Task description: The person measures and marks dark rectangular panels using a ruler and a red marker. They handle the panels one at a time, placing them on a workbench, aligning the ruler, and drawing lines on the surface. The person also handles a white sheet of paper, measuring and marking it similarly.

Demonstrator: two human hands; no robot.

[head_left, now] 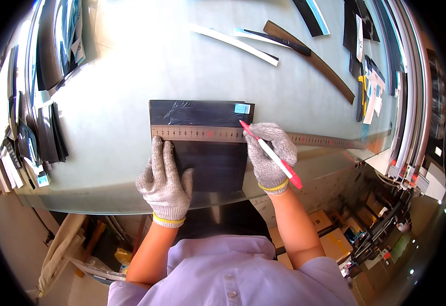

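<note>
A dark rectangular sheet [213, 166] lies on the glass table in front of me, with a small light-blue sticker [242, 108] near its far right corner. Across its upper part rests a long metal ruler [192, 133], which runs on to the right past the sheet. My left hand [167, 186], in a grey knit glove, lies flat with fingers stretched, fingertips at the ruler's near edge by its left end. Gloved likewise, my right hand [265, 172] grips a red-and-white pen [275, 157]. The pen tip points up-left, near the sheet's right edge; whether it touches is unclear.
White and brown strips [315, 64] lie at the far right of the glass table [116, 173]. Dark sheets and strips pile up on the left [52, 127]. A yellow-and-black cutter [360, 97] sits among scraps at right. Cardboard boxes [330, 237] stand below the table's near edge.
</note>
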